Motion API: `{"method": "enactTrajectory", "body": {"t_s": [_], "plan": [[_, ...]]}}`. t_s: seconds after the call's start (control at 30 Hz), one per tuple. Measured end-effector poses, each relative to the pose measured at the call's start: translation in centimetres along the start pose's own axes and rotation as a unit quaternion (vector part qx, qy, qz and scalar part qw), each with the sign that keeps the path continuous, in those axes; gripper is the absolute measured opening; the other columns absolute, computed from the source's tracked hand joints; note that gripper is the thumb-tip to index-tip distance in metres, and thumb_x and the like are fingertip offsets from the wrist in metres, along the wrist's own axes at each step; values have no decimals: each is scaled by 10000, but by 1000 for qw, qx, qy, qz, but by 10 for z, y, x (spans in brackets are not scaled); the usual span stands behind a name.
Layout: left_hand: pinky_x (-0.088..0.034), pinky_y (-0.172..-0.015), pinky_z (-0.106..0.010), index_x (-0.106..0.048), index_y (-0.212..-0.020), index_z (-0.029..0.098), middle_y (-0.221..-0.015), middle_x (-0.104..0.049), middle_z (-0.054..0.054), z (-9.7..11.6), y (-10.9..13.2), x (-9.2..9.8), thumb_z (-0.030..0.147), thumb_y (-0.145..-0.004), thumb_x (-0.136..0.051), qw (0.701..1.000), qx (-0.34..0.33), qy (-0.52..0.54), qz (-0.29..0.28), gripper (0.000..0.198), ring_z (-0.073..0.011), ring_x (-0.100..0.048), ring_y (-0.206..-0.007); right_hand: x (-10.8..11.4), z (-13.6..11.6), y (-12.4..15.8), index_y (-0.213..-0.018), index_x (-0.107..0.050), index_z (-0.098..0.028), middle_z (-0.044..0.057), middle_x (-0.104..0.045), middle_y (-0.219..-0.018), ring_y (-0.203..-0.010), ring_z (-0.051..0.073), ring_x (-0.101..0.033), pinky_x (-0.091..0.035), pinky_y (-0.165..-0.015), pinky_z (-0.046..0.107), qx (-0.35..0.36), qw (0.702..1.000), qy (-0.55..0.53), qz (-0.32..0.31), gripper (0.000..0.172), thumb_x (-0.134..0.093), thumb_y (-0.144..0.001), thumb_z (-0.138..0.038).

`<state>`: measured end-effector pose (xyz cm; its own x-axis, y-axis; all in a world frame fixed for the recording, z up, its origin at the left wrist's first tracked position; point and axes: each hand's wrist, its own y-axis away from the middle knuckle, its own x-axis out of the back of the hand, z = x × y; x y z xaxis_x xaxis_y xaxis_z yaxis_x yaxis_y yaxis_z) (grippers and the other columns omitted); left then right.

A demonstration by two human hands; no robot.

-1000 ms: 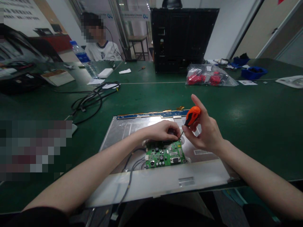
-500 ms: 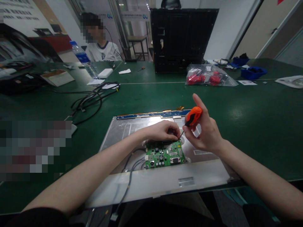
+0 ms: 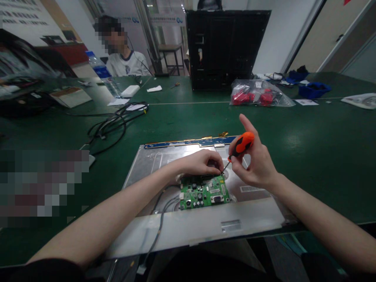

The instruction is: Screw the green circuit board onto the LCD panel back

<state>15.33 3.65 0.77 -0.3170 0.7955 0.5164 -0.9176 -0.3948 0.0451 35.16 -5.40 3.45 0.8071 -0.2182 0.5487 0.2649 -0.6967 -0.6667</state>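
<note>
My right hand grips an orange and black screwdriver, its index finger raised off the handle. The tool leans to the right, its tip down at the upper right corner of a green circuit board. Beside that tip, the fingers of my left hand are pinched together at the board's top edge; what they hold, if anything, is hidden. Under the board lies a silvery metal display panel with a blue strip board along its far edge. Grey cables run from the board's left side over the near edge.
Black cables lie coiled on the green table at left. Farther back are a water bottle, a clear bag with red items, a black monitor housing and a blue tray. A person sits opposite.
The screwdriver handle has tipped slightly to the right and turned in my right hand, while its tip stays at the same corner. My left hand and the board hold still.
</note>
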Motion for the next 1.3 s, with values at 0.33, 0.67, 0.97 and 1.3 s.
{"method": "enactTrajectory", "body": {"t_s": [0.33,0.67,0.97,1.3], "plan": [[-476,-785,-273,-712,-900,173,-838,-685,11,0,-1,1,106,-865,-711,1000,-5,-12,-1,75,-153,-627,-805,-1,4,2,-1684,-42,-293,26,-686,-908,-538,153,-590,-559,-459,294,30,1000,1,-3,935,-585,-933,-162],[-468,-780,-277,-714,-901,166,-802,-673,18,0,0,0,92,-867,-708,1000,-7,-13,5,81,-145,-614,-755,-7,9,4,-1509,-237,-315,-1,-603,-931,-705,167,-650,-568,-515,260,64,996,-51,22,757,-608,-884,-103],[-466,-772,-278,-705,-869,168,-812,-674,11,1,0,0,116,-857,-713,1000,-11,-15,7,55,-151,-614,-770,-4,5,2,-1529,-269,-281,3,-617,-941,-716,167,-666,-579,-539,280,57,998,-28,17,749,-588,-876,-98],[-469,-761,-273,-731,-919,171,-818,-674,4,0,1,0,158,-873,-719,1000,-9,-16,13,49,-152,-616,-766,-2,9,-2,-1528,-394,-314,-12,-667,-932,-612,123,-633,-544,-470,215,81,994,46,62,697,-711,-918,-194]]}}
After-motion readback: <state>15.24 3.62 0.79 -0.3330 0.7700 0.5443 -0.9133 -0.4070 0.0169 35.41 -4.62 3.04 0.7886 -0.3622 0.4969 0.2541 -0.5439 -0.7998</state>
